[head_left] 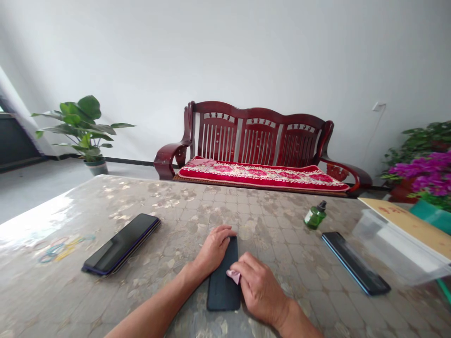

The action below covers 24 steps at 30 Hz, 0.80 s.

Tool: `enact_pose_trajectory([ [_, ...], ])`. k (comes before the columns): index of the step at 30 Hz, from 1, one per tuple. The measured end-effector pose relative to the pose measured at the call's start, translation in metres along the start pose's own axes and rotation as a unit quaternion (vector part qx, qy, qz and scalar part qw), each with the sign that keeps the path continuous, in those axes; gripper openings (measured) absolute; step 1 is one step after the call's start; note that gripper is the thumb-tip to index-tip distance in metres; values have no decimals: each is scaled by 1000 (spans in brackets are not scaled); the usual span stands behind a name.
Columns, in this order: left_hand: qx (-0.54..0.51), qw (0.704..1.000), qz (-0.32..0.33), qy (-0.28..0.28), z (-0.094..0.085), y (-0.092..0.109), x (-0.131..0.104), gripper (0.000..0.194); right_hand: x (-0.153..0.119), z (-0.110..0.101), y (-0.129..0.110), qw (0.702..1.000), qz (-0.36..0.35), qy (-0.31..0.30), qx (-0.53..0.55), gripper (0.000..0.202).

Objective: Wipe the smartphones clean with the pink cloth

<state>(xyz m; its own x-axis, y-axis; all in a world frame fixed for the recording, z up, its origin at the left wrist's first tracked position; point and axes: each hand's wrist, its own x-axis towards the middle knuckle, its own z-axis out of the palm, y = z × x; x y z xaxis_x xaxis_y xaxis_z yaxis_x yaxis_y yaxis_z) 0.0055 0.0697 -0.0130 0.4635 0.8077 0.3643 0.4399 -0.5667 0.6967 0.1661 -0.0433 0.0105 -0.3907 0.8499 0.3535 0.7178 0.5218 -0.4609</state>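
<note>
A dark smartphone (224, 293) lies flat on the table in front of me, its long side pointing away. My left hand (215, 246) grips its far left part, fingers curled over the far edge. Between the thumb and fingers of my right hand (259, 284) is pinched a small pink cloth (234, 276), pressed against the phone's surface at the right side. Part of the phone is covered by both hands.
On the left sit stacked smartphones (123, 244) and colourful rubber bands (59, 249). To the right are a green pump bottle (314, 216), another smartphone (354, 263) and a clear plastic box (394, 253). A red wooden bench (259, 136) stands beyond the patterned table (169, 281).
</note>
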Motion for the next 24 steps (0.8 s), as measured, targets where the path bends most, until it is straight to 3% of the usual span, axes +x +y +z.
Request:
enact_pose_trajectory([
  [24,27,999,37,-11,3,8,1,31,0,3,9,999,-1,31,29,26],
])
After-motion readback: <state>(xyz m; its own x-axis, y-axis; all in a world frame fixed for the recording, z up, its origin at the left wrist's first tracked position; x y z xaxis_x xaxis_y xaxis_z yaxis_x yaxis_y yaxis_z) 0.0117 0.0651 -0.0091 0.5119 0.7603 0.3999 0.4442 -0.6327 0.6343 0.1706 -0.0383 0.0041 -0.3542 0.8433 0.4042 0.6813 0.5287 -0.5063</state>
